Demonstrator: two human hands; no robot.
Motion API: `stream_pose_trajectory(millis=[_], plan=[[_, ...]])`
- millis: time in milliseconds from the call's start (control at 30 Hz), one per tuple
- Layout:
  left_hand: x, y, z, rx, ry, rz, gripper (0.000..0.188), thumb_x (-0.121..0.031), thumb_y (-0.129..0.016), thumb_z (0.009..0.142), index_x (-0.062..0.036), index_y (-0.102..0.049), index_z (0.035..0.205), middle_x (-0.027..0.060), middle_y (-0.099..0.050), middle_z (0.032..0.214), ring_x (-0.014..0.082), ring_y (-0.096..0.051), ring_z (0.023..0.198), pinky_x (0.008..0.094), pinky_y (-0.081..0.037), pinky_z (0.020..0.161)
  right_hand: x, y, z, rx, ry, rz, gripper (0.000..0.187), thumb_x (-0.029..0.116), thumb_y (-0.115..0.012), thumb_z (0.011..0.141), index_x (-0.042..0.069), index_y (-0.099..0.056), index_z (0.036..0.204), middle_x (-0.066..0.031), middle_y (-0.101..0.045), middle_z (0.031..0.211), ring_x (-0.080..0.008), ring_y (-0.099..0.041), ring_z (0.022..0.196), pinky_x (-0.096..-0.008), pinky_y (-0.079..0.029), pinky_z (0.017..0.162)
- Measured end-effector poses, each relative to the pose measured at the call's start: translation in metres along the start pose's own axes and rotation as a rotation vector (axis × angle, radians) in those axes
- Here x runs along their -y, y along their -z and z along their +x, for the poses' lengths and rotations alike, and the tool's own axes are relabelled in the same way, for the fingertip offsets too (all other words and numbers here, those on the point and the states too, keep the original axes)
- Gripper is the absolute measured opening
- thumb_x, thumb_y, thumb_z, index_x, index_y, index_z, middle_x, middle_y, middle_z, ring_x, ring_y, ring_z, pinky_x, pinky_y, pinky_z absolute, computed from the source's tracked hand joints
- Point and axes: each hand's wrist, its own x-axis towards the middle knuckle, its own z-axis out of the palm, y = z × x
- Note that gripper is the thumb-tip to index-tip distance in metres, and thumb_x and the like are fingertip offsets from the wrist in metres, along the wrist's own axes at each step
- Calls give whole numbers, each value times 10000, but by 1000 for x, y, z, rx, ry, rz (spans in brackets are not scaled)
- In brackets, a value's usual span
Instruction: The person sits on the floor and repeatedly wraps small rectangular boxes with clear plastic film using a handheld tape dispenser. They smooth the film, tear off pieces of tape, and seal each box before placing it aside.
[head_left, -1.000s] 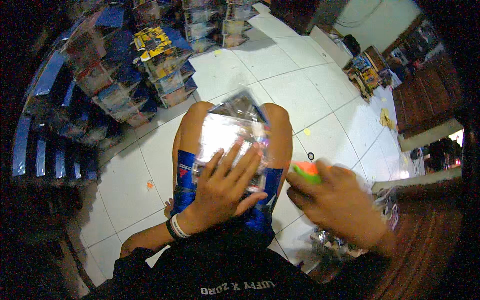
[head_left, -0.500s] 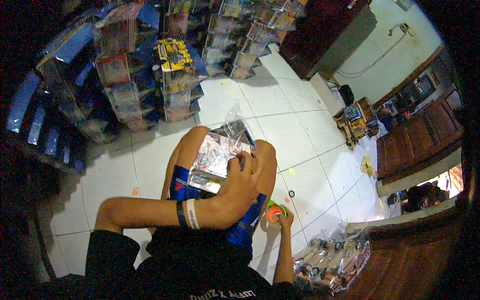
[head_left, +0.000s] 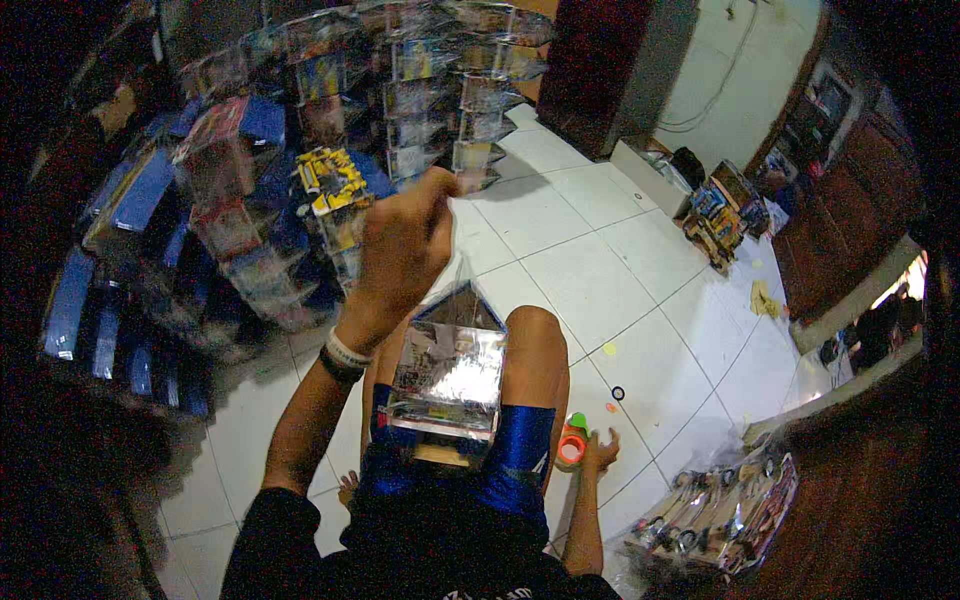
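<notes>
A clear-wrapped package (head_left: 450, 375) with a shiny, glare-covered face lies across my thighs, and a pale wooden strip shows at its near edge. My left hand (head_left: 405, 245), blurred, is raised above and beyond the package with fingers pressed together; what they pinch, if anything, I cannot make out. Down by my right leg, an orange and green tape dispenser (head_left: 571, 447) stands on the floor. Right beside it is my right hand (head_left: 602, 455), fingers stretched apart, close to or touching the dispenser's side.
Stacks of plastic-wrapped packages (head_left: 235, 220) fill the far left, with a yellow toy (head_left: 335, 180) on one. A clear bag of wooden pieces with black wheels (head_left: 715, 515) lies at the near right. A black ring (head_left: 618, 393) is on the tiles. Colourful boxes (head_left: 715, 215) stand by the far-right wall.
My left hand has lifted off the package and moved up, away from my lap. My right hand's fingers have spread beside the tape dispenser. The view has shifted slightly.
</notes>
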Motion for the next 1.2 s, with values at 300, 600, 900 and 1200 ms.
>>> stream_pose_trajectory(millis=[300,600,900,1200], plan=[[-22,-12,-17,617,41,97,518,-90,-740,830,-75,-446,1257,209,-693,791,436,-699,780,542,-522,675,393,-7,51,709,467,921,314,149,-665,969,90,-676,1277,-91,-715,1217,-232,-675,1095,-369,-544,935],[-59,7,-49,477,-176,310,520,-172,-711,895,-110,-551,1386,144,-661,876,361,-671,799,464,-509,698,545,41,40,1356,1021,914,164,141,-747,918,9,-791,1005,-103,-787,914,-140,-705,868,-337,-553,836],[-56,29,-57,638,-295,406,238,-331,-682,959,-108,-701,1039,127,-632,860,291,-638,789,442,-421,796,540,47,38,1192,1111,999,132,138,-814,877,40,-813,966,-87,-798,898,-155,-738,821,-309,-562,764],[-44,7,-67,458,-71,406,286,-329,-733,924,-53,-681,869,168,-631,924,349,-630,821,481,-426,764,556,45,31,1020,1217,867,121,86,-817,837,53,-809,953,-83,-790,876,-172,-732,754,-309,-573,728]])
